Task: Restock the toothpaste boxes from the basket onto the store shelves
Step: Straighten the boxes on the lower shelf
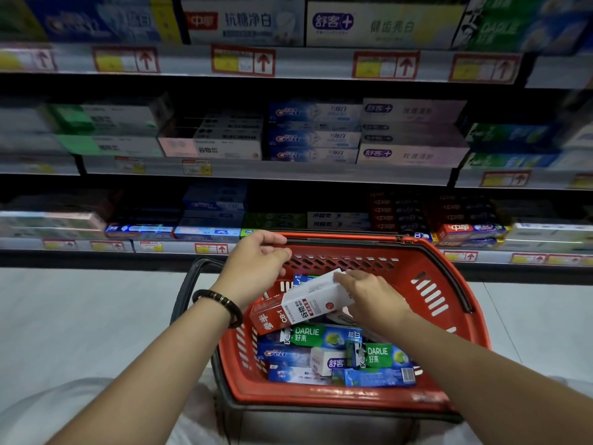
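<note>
A red plastic basket (426,284) stands in front of me, holding several toothpaste boxes, among them green Darlie boxes (321,336) and a blue Crest box (282,354). My right hand (372,297) grips the right end of a red-and-white toothpaste box (305,305), which is tilted and lifted above the others. My left hand (256,261) hovers over the basket's far left rim with relaxed fingers, holding nothing. A dark bead bracelet sits on my left wrist. Stocked shelves (256,170) rise behind the basket.
Three shelf levels carry stacked toothpaste boxes with price tags along their edges. Matching white boxes (224,146) lie on the middle shelf. The basket's dark handle (183,297) hangs to the left. Pale floor tiles (80,316) spread on both sides.
</note>
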Available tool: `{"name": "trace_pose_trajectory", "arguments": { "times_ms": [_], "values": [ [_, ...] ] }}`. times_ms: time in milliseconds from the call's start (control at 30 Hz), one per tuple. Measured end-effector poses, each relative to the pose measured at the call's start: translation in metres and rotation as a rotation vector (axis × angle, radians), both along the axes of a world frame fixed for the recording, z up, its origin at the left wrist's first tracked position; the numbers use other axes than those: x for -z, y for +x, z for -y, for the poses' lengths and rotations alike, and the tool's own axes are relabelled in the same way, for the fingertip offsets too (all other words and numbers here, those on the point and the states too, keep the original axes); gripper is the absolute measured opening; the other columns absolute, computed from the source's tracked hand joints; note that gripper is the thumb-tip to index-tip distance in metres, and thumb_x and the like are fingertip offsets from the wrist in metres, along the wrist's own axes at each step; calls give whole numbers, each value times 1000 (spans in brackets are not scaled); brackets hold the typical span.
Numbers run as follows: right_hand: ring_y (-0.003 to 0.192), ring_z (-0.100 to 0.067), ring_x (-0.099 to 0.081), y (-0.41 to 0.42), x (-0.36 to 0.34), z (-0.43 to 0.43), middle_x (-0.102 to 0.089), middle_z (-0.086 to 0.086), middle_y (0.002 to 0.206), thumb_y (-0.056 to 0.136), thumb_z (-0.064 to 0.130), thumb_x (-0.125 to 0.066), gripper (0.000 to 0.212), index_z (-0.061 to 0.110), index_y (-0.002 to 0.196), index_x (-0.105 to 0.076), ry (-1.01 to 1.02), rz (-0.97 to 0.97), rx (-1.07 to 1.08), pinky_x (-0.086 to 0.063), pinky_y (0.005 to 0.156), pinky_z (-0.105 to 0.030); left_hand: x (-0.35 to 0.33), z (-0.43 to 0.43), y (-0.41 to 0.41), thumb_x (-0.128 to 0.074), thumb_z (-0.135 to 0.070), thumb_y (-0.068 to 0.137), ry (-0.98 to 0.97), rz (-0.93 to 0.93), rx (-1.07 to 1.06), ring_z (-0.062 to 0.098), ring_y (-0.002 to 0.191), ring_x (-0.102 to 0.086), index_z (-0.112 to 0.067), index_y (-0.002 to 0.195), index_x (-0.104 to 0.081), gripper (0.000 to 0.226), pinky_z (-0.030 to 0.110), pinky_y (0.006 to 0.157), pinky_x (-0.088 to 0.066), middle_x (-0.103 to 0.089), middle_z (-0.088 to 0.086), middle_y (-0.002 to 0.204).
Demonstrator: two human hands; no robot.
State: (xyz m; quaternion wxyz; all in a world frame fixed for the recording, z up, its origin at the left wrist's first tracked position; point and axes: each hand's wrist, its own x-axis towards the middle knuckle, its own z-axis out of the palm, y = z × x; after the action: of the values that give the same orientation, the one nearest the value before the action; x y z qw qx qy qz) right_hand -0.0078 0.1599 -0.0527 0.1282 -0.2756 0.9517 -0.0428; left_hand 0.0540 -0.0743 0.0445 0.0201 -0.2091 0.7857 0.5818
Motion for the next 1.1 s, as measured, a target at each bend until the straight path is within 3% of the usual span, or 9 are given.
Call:
{"name": "trace_pose_trajectory", "arguments": {
  "times_ms": [167, 300, 400, 567, 767, 867, 967, 1100],
  "values": [
    [118, -31, -66, 3, -11, -14, -63, -2, 139, 85, 10, -72, 71, 25, 152, -50, -81, 7, 27, -62, 88, -46, 0, 5, 2, -68, -23, 98, -29, 19, -10, 16, 88, -75, -29, 112, -66, 15, 29, 69, -54, -73, -3, 103],
    [108, -24, -70, 3, -20, -27, -71, 2, 122, 81, 19, -76, 63, 35, 140, -58, -184, 26, 53, -63, 79, -43, -2, 8, 3, -68, -23, 99, -57, 23, 2, 13, 94, -70, -26, 115, -65, 16, 27, 73, -51, -70, -4, 104],
    [106, -22, -71, 5, -28, -38, -74, 3, 121, 79, 23, -79, 66, 33, 141, -60, -226, -1, 77, -63, 83, -41, 1, 9, 4, -70, -25, 97, -87, 40, 11, 11, 97, -66, -26, 115, -65, 18, 32, 84, -54, -68, -4, 108],
    [108, -14, -71, 9, -44, -53, -76, 7, 123, 77, 30, -78, 72, 28, 147, -61, -246, -61, 91, -59, 90, -31, 4, 13, 7, -74, -28, 93, -150, 108, 42, 17, 118, -62, -34, 116, -62, 26, 43, 103, -52, -63, -6, 128],
    [99, -14, -72, 14, -65, -70, -77, 5, 121, 74, 32, -82, 76, 31, 147, -62, -305, -59, 170, -62, 86, -32, 1, 11, 12, -75, -36, 93, -171, 192, 123, 14, 101, -68, -42, 120, -60, 32, 37, 91, -54, -68, -2, 116],
    [95, -3, -74, 15, -75, -76, -79, 11, 114, 71, 29, -85, 73, 28, 141, -67, -398, -35, 202, -63, 87, -32, -1, 7, 15, -73, -36, 95, -133, 234, 168, 13, 95, -71, -40, 128, -57, 37, 35, 81, -57, -69, -2, 111],
    [91, 4, -74, 17, -82, -82, -79, 19, 109, 70, 30, -85, 72, 31, 139, -67, -472, -9, 244, -64, 85, -29, 0, 4, 16, -75, -33, 94, -71, 195, 164, 16, 99, -73, -47, 124, -61, 35, 42, 87, -63, -69, -2, 118],
    [94, 1, -75, 18, -93, -86, -78, 17, 115, 73, 26, -88, 72, 32, 141, -64, -502, -7, 267, -66, 81, -30, -1, 1, 16, -74, -23, 96, 58, 117, 139, 22, 108, -72, -51, 114, -67, 35, 51, 93, -60, -72, 1, 121]
  ]
}}
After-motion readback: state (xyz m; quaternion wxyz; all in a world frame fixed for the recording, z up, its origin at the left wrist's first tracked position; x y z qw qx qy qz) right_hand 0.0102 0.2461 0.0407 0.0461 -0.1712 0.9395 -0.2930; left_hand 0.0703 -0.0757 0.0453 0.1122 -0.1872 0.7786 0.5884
